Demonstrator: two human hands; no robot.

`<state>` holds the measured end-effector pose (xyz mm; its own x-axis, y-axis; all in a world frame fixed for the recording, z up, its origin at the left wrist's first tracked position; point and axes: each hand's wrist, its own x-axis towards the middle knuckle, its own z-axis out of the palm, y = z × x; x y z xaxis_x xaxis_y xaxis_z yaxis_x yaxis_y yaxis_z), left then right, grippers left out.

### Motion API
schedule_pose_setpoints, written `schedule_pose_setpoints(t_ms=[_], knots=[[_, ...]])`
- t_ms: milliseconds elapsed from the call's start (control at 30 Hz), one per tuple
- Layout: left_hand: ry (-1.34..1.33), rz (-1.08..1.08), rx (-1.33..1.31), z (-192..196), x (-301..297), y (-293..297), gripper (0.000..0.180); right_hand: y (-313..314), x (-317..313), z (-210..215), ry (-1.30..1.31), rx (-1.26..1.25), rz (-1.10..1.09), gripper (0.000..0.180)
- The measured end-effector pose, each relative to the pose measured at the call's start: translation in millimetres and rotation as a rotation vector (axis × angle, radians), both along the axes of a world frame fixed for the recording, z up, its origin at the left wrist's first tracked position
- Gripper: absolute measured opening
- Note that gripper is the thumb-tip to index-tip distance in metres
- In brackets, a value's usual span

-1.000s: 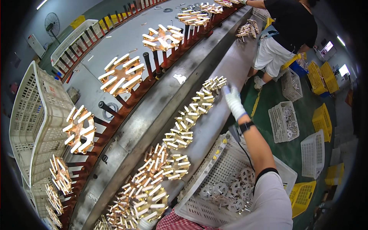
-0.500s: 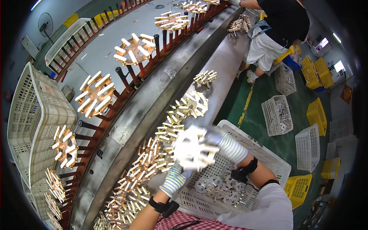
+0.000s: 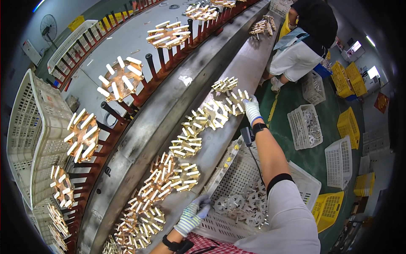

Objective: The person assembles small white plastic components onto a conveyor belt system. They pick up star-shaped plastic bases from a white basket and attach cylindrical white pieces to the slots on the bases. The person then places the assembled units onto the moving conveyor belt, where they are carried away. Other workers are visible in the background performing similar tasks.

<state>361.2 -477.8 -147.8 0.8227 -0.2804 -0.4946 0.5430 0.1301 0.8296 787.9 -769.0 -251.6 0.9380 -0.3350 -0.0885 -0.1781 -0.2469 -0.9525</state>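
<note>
Ceiling tubes [image 3: 371, 41] glow, sheen streaks the metal bench [image 3: 249, 63], and fisheye-bent edges sink into black corners.

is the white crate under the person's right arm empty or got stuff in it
Partly filled: silvery metal parts lie in the white crate, with bare perforated wall showing above them.

Right arm [image 3: 272, 154] outstretched — left fingers [image 3: 204, 207] low, apparently half-curled

Discs [image 3: 185, 146] on the bench [image 3: 247, 59], basket [image 3: 239, 169] to its right
</note>
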Motion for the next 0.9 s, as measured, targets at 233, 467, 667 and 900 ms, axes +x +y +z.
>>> schedule_pose_setpoints(t_ms=[233, 467, 667, 900], knots=[[0.103, 0.151, -0.028, 6.0, -23.7, 35.0, 0.044, -22.5, 33.4, -50.4, 0.196, -0.022, 0.183, 0.062], [0.022, 0.106, 0.043, 36.0, 6.3, 6.4, 0.04, -37.1, 22.6, 16.4, 0.258, -0.296, 0.284, 0.067], [0.27, 0.104, -0.006, 57.9, 30.4, -7.3, 0.039, 9.0, -132.6, 193.5, 0.05, 0.306, 0.529, 0.054], [0.417, -0.006, -0.007, 66.1, 44.2, -25.3, 0.037, -97.7, -368.4, -41.6, 1.016, -0.499, 0.943, 0.053]])
